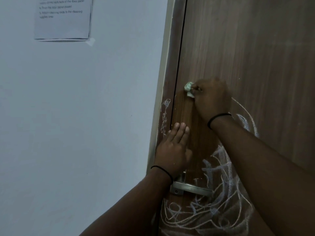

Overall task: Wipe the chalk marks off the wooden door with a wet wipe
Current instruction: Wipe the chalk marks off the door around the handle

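Note:
The brown wooden door (247,48) fills the right half of the view. White chalk marks (219,198) scribble over its lower part, around and below the handle, and a curved line runs to the right of my right wrist. More chalk (164,114) streaks the door frame. My right hand (211,99) grips a crumpled pale green wet wipe (188,89) and holds it against the door near its left edge. A darker strip of wood runs down below the wipe. My left hand (173,150) lies flat on the door, fingers straight, just above the handle.
A metal lever handle (192,189) sticks out of the door under my left wrist. The pale wall (85,116) takes up the left side, with a printed paper sheet (63,19) taped near the top. A light door frame (160,99) separates wall and door.

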Motion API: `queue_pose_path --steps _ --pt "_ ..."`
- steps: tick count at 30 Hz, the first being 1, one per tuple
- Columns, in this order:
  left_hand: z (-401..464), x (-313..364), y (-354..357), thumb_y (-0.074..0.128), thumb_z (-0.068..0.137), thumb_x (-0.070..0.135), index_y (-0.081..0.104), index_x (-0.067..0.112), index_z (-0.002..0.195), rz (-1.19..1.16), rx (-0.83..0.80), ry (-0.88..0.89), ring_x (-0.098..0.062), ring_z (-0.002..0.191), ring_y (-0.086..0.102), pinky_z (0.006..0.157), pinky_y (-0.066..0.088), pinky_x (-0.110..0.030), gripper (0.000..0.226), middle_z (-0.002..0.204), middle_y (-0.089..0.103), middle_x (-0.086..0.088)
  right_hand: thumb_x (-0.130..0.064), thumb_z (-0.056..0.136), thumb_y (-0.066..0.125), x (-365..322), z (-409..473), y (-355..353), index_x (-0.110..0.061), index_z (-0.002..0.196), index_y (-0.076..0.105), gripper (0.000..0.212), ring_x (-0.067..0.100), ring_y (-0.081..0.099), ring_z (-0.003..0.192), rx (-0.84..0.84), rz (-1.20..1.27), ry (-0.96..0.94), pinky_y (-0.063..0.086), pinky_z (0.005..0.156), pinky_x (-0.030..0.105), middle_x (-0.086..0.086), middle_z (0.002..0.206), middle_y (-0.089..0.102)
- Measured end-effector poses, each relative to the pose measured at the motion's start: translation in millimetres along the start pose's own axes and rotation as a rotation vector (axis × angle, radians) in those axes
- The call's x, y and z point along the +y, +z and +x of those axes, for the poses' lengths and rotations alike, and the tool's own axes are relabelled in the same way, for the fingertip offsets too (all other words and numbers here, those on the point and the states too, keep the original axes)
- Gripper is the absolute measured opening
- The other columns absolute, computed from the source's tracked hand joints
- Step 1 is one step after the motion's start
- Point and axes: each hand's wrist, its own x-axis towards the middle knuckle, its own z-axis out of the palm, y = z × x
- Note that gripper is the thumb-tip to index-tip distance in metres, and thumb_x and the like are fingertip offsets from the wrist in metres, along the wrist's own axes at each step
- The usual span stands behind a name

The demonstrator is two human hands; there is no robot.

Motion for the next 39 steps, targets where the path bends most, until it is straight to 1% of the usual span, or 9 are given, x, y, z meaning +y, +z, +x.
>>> queue_pose_path --steps 5,9,13,22,25,28,32,35,39 --pt "1.5 1.7 -2.5 0.051 0.094 0.026 0.037 0.009 0.149 0.001 0.036 -0.002 -0.022 0.150 0.019 0.121 0.023 -0.038 0.059 0.158 0.031 -0.008 -0.017 0.086 0.069 -24.7 -16.1 8.1 -0.017 0.092 0.077 0.009 0.017 0.064 0.087 -0.108 0.226 -0.133 0.054 0.077 0.035 0.004 0.093 0.070" --pt "1.9 0.2 -0.6 0.047 0.096 0.028 0.029 0.011 0.153 0.029 -0.013 -0.001 -0.019 0.152 0.010 0.123 0.017 -0.036 0.062 0.161 0.022 -0.005 -0.030 0.090 0.064 9.1 -45.6 -1.5 -0.020 0.102 0.075 0.019 0.029 0.059 0.095 -0.046 0.036 -0.108 0.045 0.084 0.042 0.009 0.100 0.068" --pt "4.0 1.5 0.0 0.043 0.097 0.031 0.025 0.013 0.154 0.075 -0.038 -0.012 -0.019 0.152 0.006 0.123 0.014 -0.036 0.063 0.163 0.018 -0.004 -0.033 0.092 0.061 27.8 -12.0 -9.1 -0.020 0.100 0.074 0.020 0.027 0.058 0.092 0.084 -0.007 -0.028 0.041 0.077 0.035 0.008 0.096 0.067" --pt "11.2 5.3 -2.4 0.038 0.099 0.035 0.025 0.013 0.154 0.184 -0.085 -0.035 -0.022 0.152 0.012 0.122 0.016 -0.038 0.061 0.162 0.021 -0.006 -0.028 0.092 0.064 17.7 -53.5 -1.9 -0.018 0.101 0.075 0.017 0.028 0.059 0.089 -0.034 -0.016 -0.130 0.044 0.076 0.038 0.010 0.095 0.064" --pt "13.3 7.6 -1.2 0.039 0.099 0.038 0.026 0.012 0.153 0.191 -0.096 -0.044 -0.024 0.151 0.014 0.121 0.018 -0.040 0.062 0.162 0.022 -0.008 -0.032 0.094 0.061 42.0 -57.1 -13.3 -0.020 0.107 0.073 0.022 0.030 0.059 0.093 -0.014 -0.055 -0.085 0.046 0.084 0.046 0.010 0.097 0.067" --pt "14.4 10.1 1.3 0.037 0.098 0.040 0.028 0.010 0.153 0.213 -0.098 -0.056 -0.025 0.151 0.016 0.120 0.021 -0.041 0.062 0.161 0.024 -0.010 -0.033 0.093 0.060 46.9 -26.7 -18.5 -0.019 0.102 0.074 0.021 0.028 0.057 0.094 0.033 -0.060 0.011 0.045 0.082 0.043 0.009 0.097 0.066" --pt "14.1 15.4 -0.2 0.043 0.095 0.037 0.044 0.007 0.145 0.197 -0.031 -0.073 -0.028 0.145 0.032 0.115 0.034 -0.041 0.058 0.153 0.039 -0.013 -0.025 0.092 0.063 27.7 -41.9 -16.5 -0.016 0.098 0.075 0.016 0.031 0.058 0.095 -0.010 0.009 -0.029 0.045 0.085 0.044 0.012 0.100 0.066" --pt "9.5 11.2 -3.6 0.062 0.090 0.029 0.058 0.004 0.133 0.192 0.061 -0.009 -0.031 0.133 0.050 0.106 0.046 -0.043 0.050 0.140 0.056 -0.016 -0.025 0.092 0.064 40.5 -84.6 -20.0 -0.017 0.098 0.074 0.014 0.029 0.059 0.087 -0.049 -0.056 -0.107 0.045 0.080 0.044 0.008 0.094 0.065" --pt "6.5 0.2 0.0 0.074 0.085 0.015 0.054 0.000 0.136 0.225 0.209 0.133 -0.033 0.135 0.047 0.111 0.039 -0.048 0.057 0.143 0.052 -0.019 -0.028 0.092 0.065 72.7 -90.4 -36.0 -0.019 0.104 0.073 0.017 0.026 0.058 0.089 -0.011 -0.085 -0.019 0.043 0.083 0.044 0.006 0.094 0.067"
